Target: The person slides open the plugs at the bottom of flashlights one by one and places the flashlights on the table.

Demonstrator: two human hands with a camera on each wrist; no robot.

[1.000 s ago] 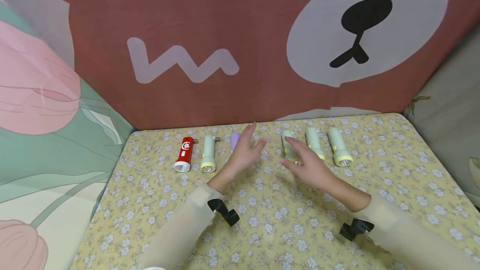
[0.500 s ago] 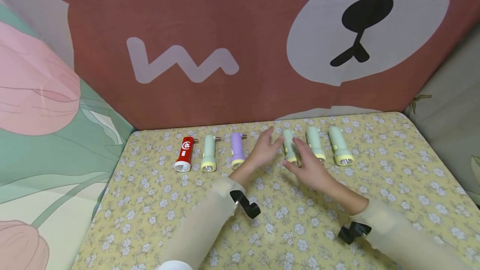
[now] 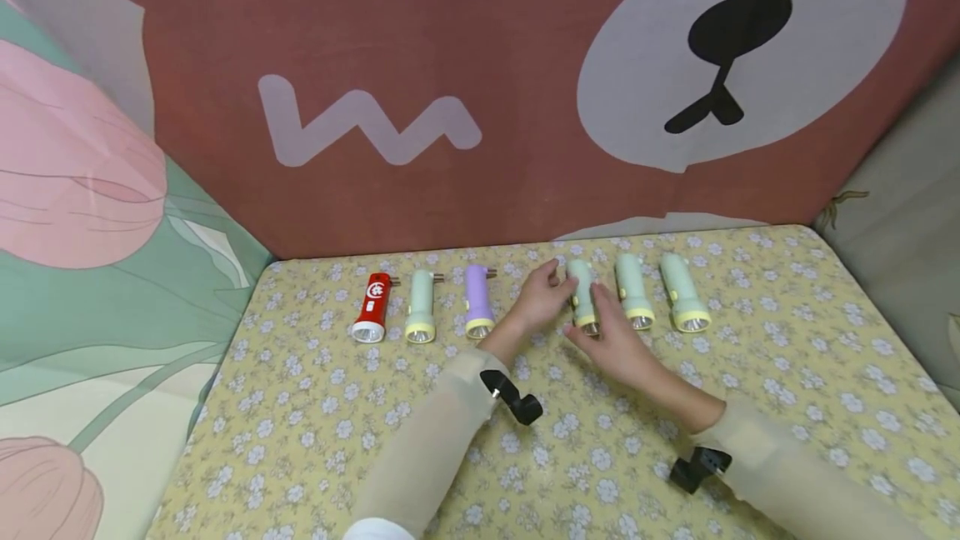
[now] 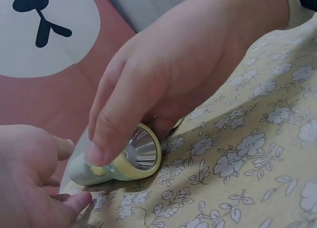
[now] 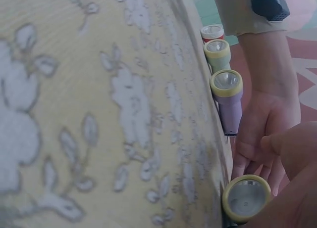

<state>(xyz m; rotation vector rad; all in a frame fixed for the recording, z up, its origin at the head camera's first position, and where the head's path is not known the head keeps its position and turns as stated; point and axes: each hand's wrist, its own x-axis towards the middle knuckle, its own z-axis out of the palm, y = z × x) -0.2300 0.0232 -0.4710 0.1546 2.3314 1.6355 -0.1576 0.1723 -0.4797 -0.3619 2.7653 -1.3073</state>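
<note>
Right hand (image 3: 618,348): pinches the pale green flashlight (image 3: 582,292), lying third from right on the flowered cloth (image 3: 585,457).
Left hand (image 3: 542,298): fingers loosely apart, at the flashlight's tail.
Neighbor, left: purple flashlight (image 3: 477,294).

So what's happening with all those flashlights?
A person is handling one pale green flashlight, with both hands at it. The right hand has its thumb and fingers around the lamp end, and the left hand is by the other end. It seems to be lying on the flowery cloth. To its left are a red flashlight, another green one and a purple one; two more green ones lie to its right.
</note>
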